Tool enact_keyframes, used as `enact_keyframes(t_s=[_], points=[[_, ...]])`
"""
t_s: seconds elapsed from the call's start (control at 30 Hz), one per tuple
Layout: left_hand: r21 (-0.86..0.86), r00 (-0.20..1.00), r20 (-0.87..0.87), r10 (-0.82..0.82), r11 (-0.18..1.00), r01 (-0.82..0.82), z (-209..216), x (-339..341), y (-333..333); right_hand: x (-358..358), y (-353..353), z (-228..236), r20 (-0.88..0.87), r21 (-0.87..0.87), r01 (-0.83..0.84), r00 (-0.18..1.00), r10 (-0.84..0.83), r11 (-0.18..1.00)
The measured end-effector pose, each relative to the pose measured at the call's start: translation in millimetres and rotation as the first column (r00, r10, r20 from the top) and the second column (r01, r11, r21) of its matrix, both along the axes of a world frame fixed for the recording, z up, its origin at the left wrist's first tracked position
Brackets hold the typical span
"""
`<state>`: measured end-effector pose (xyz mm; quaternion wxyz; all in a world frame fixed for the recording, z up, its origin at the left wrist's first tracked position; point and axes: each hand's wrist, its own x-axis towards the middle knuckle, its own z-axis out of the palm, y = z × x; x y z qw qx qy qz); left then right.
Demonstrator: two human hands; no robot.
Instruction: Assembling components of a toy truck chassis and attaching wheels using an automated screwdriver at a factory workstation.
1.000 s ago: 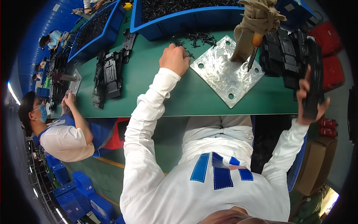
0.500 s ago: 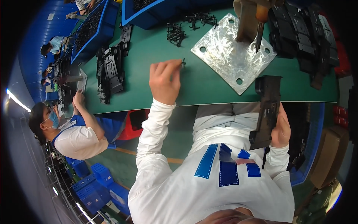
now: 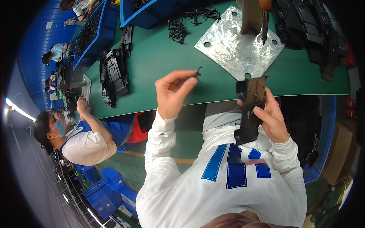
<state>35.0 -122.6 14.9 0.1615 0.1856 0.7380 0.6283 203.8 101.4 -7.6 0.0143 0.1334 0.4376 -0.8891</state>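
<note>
The small black clip (image 3: 198, 72) is pinched between the thumb and fingertips of the left hand (image 3: 173, 91), raised above the near edge of the green tabletop (image 3: 159, 57). The left hand is closed on the clip, its remaining fingers curled. To the right of it, the long black plastic part (image 3: 249, 110) is gripped in the right hand (image 3: 270, 119), the fingers wrapped around its middle; the part stands roughly on end, its upper end level with the tabletop edge and its lower end in front of the white shirt. The clip and the plastic part are near one another but apart. Beyond both hands, a square metal plate (image 3: 235, 47) with corner holes lies flat on the tabletop, carrying a post-like fixture (image 3: 251, 17) at its far side. A loose heap of small black clips (image 3: 178, 30) lies to the left of the plate. Stacked black plastic parts (image 3: 114, 74) lie further left, and a second stack of black parts (image 3: 311, 34) occupies the right end. Blue bins (image 3: 148, 17) stand along the far edge. At the left, a seated co-worker (image 3: 81, 136) in a white and blue shirt reaches onto the tabletop.
</note>
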Motion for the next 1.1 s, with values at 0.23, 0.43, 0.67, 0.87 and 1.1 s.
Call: enact_keyframes(t_s=[0.23,0.43,0.67,0.87,1.1], points=[[0.245,0.979,-0.058,-0.194,0.948,0.202,13.4,19.6,6.9,-12.6,-19.8,11.5,-0.113,0.211,0.07,0.993,-0.047,0.975],[0.013,0.905,-0.406,-0.127,0.989,0.145,20.6,35.2,18.0,-17.2,-38.4,19.4,-0.182,0.457,0.149,0.981,-0.072,0.877],[-0.202,0.608,-0.78,-0.146,0.979,-0.023,27.9,56.6,31.8,-15.3,-45.6,29.2,-0.167,0.489,0.111,0.986,-0.032,0.865],[-0.195,0.58,-0.805,-0.123,0.979,-0.063,27.8,61.2,33.3,-11.6,-47.0,29.6,-0.159,0.487,0.102,0.987,-0.027,0.868],[-0.2,0.58,-0.807,-0.115,0.976,-0.085,26.9,65.8,35.3,-7.9,-46.4,23.5,-0.158,0.525,0.074,0.987,0.012,0.848]])
